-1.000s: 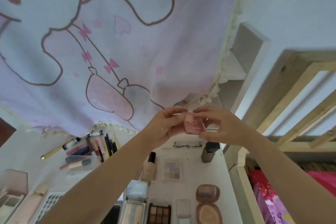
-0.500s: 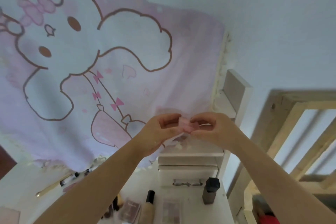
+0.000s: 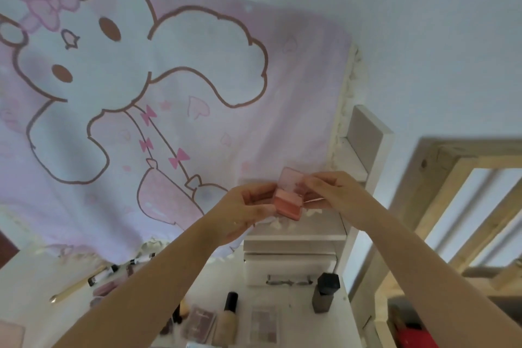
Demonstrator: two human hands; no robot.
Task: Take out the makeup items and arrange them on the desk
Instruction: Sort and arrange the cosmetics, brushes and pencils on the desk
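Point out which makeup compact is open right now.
The small pink compact held up between the left hand and right hand; its lid is flipped up, while the palettes on the desk lie flat.

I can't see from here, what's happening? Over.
Left hand and right hand both pinch small pink square blush compact, lid open. Held above desk. Nothing blocking.

Both arms raised forward, left hand [image 3: 245,206] and right hand [image 3: 333,192] close together, fingers [image 3: 316,184] pinching

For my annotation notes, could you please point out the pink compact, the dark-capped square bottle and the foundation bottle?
pink compact [image 3: 288,202], head view, on its peach pan
dark-capped square bottle [image 3: 323,301], head view, on its brownish body
foundation bottle [image 3: 228,325], head view, on its beige body
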